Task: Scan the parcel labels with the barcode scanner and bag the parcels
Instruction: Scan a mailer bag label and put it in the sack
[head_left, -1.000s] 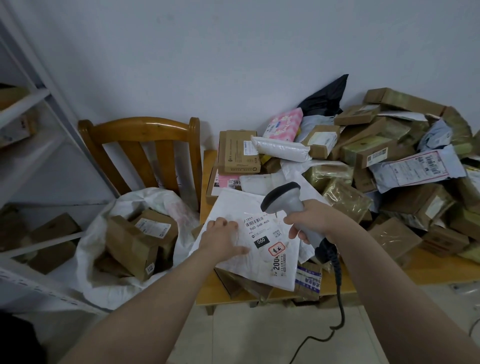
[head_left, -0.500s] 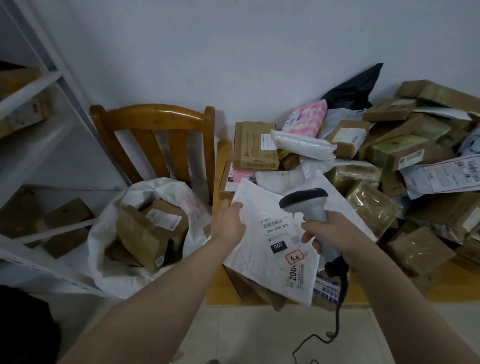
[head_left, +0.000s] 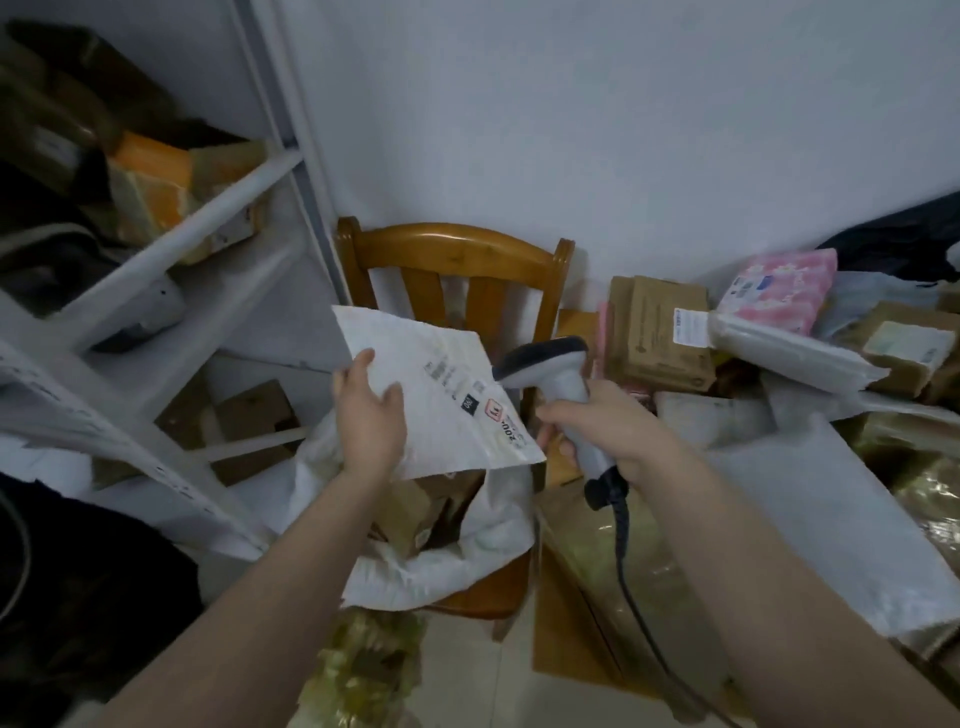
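White wall (head_left: 571, 130), shelving (head_left: 197, 228), sack (head_left: 467, 561) on wooden chair (head_left: 452, 244)

the chair's corner
we see a wooden chair (head_left: 457, 249) with a pale wall (head_left: 571, 130) behind it, white metal shelving (head_left: 208, 210) just left of the chair, and light floor tiles (head_left: 467, 686) in front of it.
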